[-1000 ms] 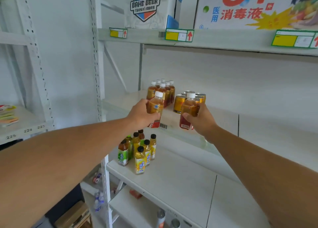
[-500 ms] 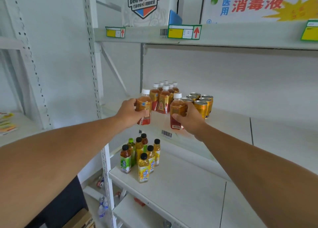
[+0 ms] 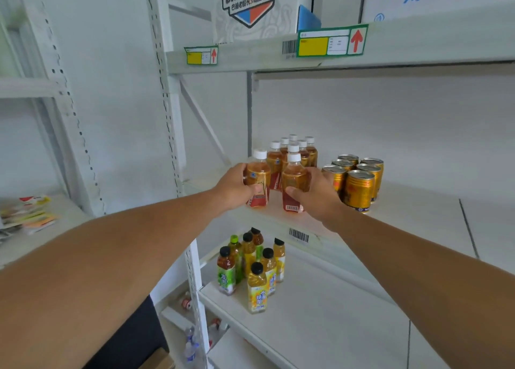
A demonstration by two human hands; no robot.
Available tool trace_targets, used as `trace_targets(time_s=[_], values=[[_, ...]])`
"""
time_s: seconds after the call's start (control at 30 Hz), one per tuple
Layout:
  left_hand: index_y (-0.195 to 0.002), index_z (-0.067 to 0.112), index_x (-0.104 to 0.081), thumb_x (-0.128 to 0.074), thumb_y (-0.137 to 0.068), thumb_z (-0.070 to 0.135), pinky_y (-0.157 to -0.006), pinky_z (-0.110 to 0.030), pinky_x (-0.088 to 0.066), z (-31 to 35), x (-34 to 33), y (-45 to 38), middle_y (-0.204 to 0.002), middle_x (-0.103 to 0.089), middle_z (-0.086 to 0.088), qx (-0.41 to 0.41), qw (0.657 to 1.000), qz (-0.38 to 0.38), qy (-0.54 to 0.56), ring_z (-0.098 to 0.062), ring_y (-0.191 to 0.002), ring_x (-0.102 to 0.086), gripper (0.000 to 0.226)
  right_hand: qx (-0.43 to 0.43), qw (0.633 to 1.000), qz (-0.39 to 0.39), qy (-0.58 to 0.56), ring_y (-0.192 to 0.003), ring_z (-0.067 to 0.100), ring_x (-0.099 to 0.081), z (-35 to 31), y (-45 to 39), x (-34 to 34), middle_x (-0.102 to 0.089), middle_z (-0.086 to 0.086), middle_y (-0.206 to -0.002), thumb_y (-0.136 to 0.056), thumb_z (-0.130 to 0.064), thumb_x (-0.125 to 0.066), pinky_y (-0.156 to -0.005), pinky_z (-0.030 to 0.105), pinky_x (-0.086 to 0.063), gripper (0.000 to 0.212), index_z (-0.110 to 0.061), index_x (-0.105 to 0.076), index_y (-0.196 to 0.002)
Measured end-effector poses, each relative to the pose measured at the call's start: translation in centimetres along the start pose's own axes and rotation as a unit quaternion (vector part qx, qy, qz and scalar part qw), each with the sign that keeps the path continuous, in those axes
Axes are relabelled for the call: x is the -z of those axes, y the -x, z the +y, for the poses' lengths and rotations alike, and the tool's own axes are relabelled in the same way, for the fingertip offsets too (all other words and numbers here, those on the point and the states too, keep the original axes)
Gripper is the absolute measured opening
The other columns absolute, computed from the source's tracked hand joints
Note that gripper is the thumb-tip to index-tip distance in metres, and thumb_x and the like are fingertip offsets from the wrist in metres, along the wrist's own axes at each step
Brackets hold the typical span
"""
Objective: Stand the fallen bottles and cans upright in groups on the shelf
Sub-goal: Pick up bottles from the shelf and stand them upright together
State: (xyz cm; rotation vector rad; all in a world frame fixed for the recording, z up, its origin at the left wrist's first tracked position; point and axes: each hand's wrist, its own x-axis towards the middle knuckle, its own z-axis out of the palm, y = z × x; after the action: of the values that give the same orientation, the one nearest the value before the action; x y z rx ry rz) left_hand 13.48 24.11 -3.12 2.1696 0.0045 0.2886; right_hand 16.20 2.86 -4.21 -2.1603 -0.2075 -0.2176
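Both bottles are sitting lower and farther in than a second ago, when they were hanging in the air in front of the middle shelf [image 3: 418,207]; their bases are now looking to be resting on it, though the fingers are hiding part of the contact. Half a second ago the pair was still nearer the shelf's front lip.

The left hand [image 3: 232,186] is wrapping its grip around the left bottle [image 3: 257,179], thumb crossing the red lower label. The right hand [image 3: 316,194] is pinching the right bottle [image 3: 294,185] between thumb in front and fingers behind. Each bottle is standing upright, showing a white cap, amber tea and a gold-and-red label with a small barcode at the foot. They are standing just beside each other, at the near edge of the bottle cluster [image 3: 295,153], where more white-capped bottles of the same kind are standing packed together behind them.

To the right, near but apart, the gold cans [image 3: 359,185] are standing upright in a tight group, silver tops facing up; the right hand's knuckles are lying close against the nearest left can.

On the lower shelf [image 3: 320,313], the black-capped bottles [image 3: 256,263] with green and yellow labels are standing in a loose group near the left upright. Above, a beer carton [image 3: 250,6] is sitting on the top shelf, behind yellow price tags [image 3: 331,41].
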Motion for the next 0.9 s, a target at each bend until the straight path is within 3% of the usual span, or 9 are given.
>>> trace_targets(time_s=[0.2, 0.3, 0.43, 0.5, 0.63, 0.7, 0.8, 0.9], values=[[-0.149, 0.025, -0.052, -0.071, -0.102, 0.020, -0.093, -0.035, -0.049, -2.8, 0.2, -3.9, -0.133, -0.064, 0.007, -0.016, 0.999, -0.038, 0.025, -0.016, -0.125, -0.059, 0.051, -0.008, 0.999, 0.034, -0.035, -0.132, 0.026, -0.057, 0.3, -1.4, -2.1, -0.049, 0.004, -0.151, -0.097, -0.034, -0.078, -0.109, 0.054, -0.054, 0.071, -0.027, -0.043, -0.158], [-0.152, 0.030, -0.052, -0.069, -0.104, 0.025, -0.094, -0.034, -0.049, -3.9, 0.2, -5.4, -0.137, -0.065, 0.009, -0.028, 0.997, -0.053, 0.038, -0.016, -0.129, -0.060, 0.051, 0.004, 0.998, 0.058, -0.038, -0.123, 0.021, -0.064, 1.1, -1.6, -3.5, -0.062, -0.001, -0.141, -0.097, -0.039, -0.076, -0.105, 0.050, -0.057, 0.055, -0.031, -0.057, -0.148], [-0.159, 0.033, -0.047, -0.062, -0.108, 0.029, -0.111, -0.042, -0.047, -4.7, 0.0, -6.5, -0.153, -0.060, 0.004, -0.060, 0.995, -0.068, 0.027, -0.018, -0.142, -0.054, 0.053, 0.004, 0.997, 0.077, -0.006, -0.114, 0.020, -0.068, 1.7, -2.2, -4.5, -0.068, 0.001, -0.131, -0.096, -0.048, -0.075, -0.102, 0.047, -0.058, 0.039, -0.030, -0.070, -0.130], [-0.159, 0.032, -0.048, -0.056, -0.111, 0.030, -0.119, -0.049, -0.042, -5.1, -0.2, -6.8, -0.155, -0.059, 0.002, -0.072, 0.994, -0.080, 0.005, -0.020, -0.145, -0.052, 0.049, 0.000, 0.997, 0.073, 0.015, -0.117, 0.021, -0.066, 1.8, -2.5, -4.8, -0.063, 0.004, -0.137, -0.095, -0.055, -0.073, -0.105, 0.047, -0.056, 0.043, -0.028, -0.071, -0.128], [-0.154, 0.029, -0.055, -0.053, -0.112, 0.027, -0.120, -0.048, -0.041, -5.9, -1.2, -6.7, -0.149, -0.064, 0.001, -0.084, 0.992, -0.094, -0.022, -0.022, -0.140, -0.057, 0.042, -0.005, 0.996, 0.060, 0.066, -0.129, 0.023, -0.058, 2.1, -3.0, -5.5, -0.055, 0.002, -0.147, -0.099, -0.062, -0.063, -0.112, 0.049, -0.050, 0.057, -0.024, -0.059, -0.141], [-0.155, 0.030, -0.054, -0.051, -0.113, 0.029, -0.118, -0.046, -0.041, -6.1, -1.6, -6.9, -0.149, -0.064, 0.001, -0.090, 0.991, -0.096, -0.029, -0.022, -0.139, -0.057, 0.042, -0.010, 0.996, 0.043, 0.082, -0.138, 0.028, -0.055, 2.1, -3.3, -5.9, -0.056, 0.005, -0.153, -0.102, -0.063, -0.055, -0.113, 0.052, -0.049, 0.070, -0.019, -0.043, -0.155], [-0.155, 0.031, -0.053, -0.049, -0.113, 0.032, -0.118, -0.048, -0.042, -6.3, -1.8, -7.2, -0.148, -0.064, 0.001, -0.091, 0.990, -0.102, -0.036, -0.022, -0.138, -0.057, 0.042, -0.024, 0.994, 0.029, 0.104, -0.149, 0.032, -0.045, 1.9, -3.5, -6.2, -0.041, 0.008, -0.167, -0.105, -0.064, -0.046, -0.118, 0.055, -0.043, 0.083, -0.015, -0.020, -0.166], [-0.153, 0.032, -0.053, -0.047, -0.114, 0.035, -0.117, -0.051, -0.043, -6.6, -1.9, -7.6, -0.146, -0.065, 0.001, -0.083, 0.990, -0.102, -0.051, -0.023, -0.136, -0.058, 0.040, -0.021, 0.994, 0.030, 0.106, -0.152, 0.032, -0.042, 1.8, -3.5, -6.3, -0.036, 0.007, -0.171, -0.106, -0.065, -0.044, -0.120, 0.055, -0.040, 0.085, -0.016, -0.015, -0.169]])
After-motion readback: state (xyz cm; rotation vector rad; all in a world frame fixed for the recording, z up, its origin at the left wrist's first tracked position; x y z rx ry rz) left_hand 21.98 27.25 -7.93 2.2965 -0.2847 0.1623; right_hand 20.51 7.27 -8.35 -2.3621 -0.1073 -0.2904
